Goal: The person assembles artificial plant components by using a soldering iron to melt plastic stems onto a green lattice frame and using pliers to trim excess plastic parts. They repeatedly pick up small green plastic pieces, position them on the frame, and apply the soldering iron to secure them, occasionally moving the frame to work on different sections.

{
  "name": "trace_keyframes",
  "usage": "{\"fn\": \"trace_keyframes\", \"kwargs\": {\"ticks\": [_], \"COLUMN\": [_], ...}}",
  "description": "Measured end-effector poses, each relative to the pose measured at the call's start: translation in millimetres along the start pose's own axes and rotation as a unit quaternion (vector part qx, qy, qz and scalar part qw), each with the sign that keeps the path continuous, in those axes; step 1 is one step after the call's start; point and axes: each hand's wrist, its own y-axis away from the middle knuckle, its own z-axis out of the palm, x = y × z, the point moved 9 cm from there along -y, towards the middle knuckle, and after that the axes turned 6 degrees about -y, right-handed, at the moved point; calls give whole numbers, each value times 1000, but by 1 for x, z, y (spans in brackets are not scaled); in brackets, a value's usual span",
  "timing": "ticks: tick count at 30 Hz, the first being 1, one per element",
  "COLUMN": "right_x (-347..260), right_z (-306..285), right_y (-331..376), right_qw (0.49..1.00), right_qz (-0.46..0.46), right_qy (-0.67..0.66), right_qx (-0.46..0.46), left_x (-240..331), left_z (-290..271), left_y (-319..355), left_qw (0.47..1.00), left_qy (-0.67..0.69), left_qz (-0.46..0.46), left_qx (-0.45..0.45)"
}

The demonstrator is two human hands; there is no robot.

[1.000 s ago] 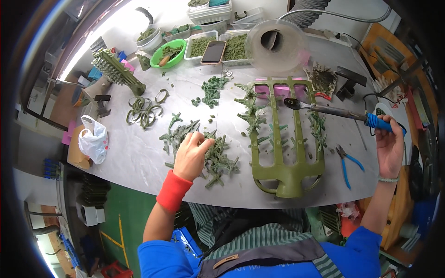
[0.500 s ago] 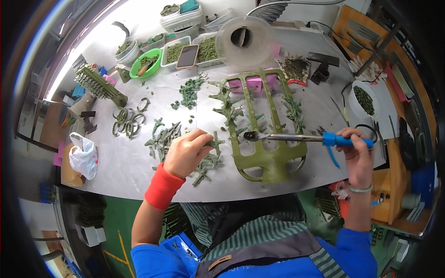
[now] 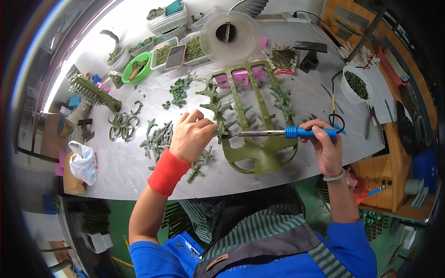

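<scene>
My right hand [image 3: 324, 146] is closed round the blue handle of a soldering iron [image 3: 262, 133], which lies level and points left. Its dark, flattened tip is at the left bar of an olive-green plastic frame [image 3: 262, 155] with several long bars. Pinched in the fingers of my left hand [image 3: 189, 134], a small green branch-like plastic piece [image 3: 221, 129] meets that bar beside the tip; my fingers partly hide it. Similar branched pieces [image 3: 281, 102] stand along the frame's outer bars. Below my left wrist's red band lies a loose pile of grey-green pieces [image 3: 157, 140].
Green rings [image 3: 123, 125] and small dark-green bits [image 3: 178, 92] lie on the left. A green bowl [image 3: 137, 67], tubs of pellets and a phone [image 3: 175, 57] stand at the back. On the right are a white bowl of pellets [image 3: 356, 84], pliers [image 3: 369, 121] and a looping cable.
The soldering iron has moved left and its tip now reaches the frame's left bar. My left hand has moved up and right, bringing the green piece to that bar. The view has shifted slightly.
</scene>
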Motion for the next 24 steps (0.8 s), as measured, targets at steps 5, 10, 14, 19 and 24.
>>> {"fn": "trace_keyframes", "kwargs": {"ticks": [5,10,14,19,24], "right_x": [6,10,-1,-24,-33], "right_z": [1,4,1,-16,-26], "right_y": [-4,-6,-6,5,14], "right_qw": [1000,1000,1000,999,999], "right_qz": [1,10,-1,3,6], "right_qy": [-6,-7,7,34,31], "right_qx": [1,6,6,32,41], "left_x": [3,2,2,3,-17], "left_z": [7,10,13,13,-17], "left_y": [-4,-8,-9,-13,9], "left_qw": [999,998,998,997,998], "left_qy": [-20,-33,-36,-44,51], "left_qz": [21,30,36,38,-32], "left_qx": [-27,-39,-45,-60,17]}}
